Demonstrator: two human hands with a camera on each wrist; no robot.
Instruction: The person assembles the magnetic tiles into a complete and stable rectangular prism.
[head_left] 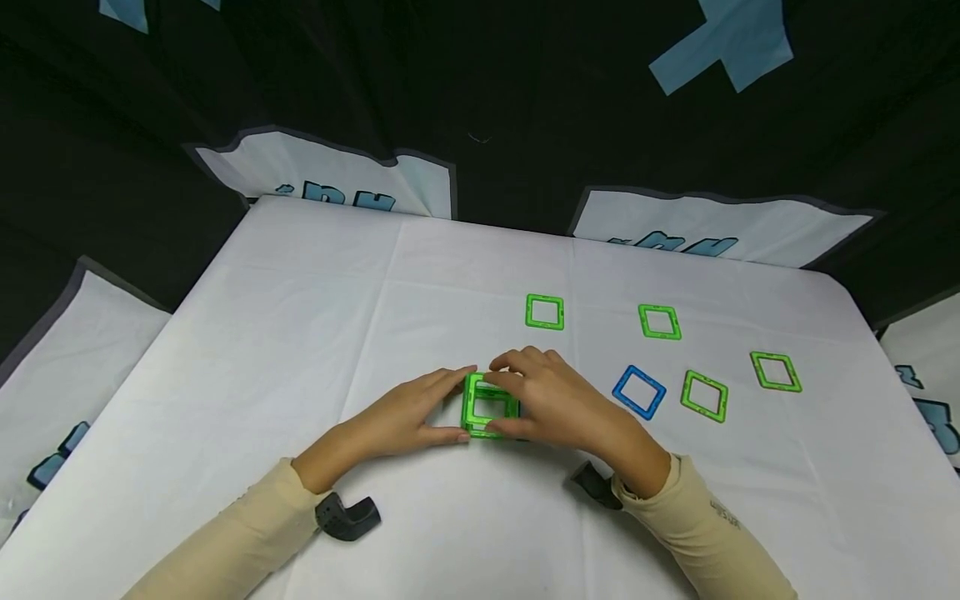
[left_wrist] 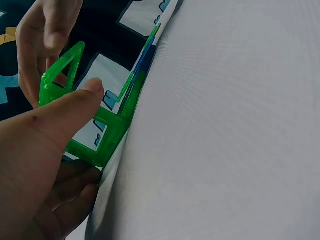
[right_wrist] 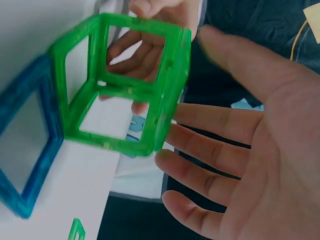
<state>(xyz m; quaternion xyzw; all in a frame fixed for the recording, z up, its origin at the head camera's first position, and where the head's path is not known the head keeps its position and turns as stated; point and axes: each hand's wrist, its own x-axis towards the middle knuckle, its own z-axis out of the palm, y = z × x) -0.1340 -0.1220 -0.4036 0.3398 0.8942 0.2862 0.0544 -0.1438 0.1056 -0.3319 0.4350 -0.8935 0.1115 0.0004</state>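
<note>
A box-like build of green square magnetic tile frames (head_left: 470, 408) stands on the white table in front of me. My left hand (head_left: 408, 414) holds its left side, thumb on the near side and fingers round the far side. My right hand (head_left: 558, 400) spans its upper right, extended fingers and thumb beside the topmost green frame. In the right wrist view, the right fingertips (right_wrist: 167, 157) come right at that frame's edge, with the thumb apart. A blue square frame (right_wrist: 52, 125) adjoins the build's base there; the right hand mostly hides it in the head view.
Several loose green frames, such as one at the back (head_left: 545, 312) and one on the far right (head_left: 776, 372), lie flat on the table. Among them is a loose blue frame (head_left: 639, 392) right of my right hand. Black cloth (head_left: 480, 108) hangs behind the table.
</note>
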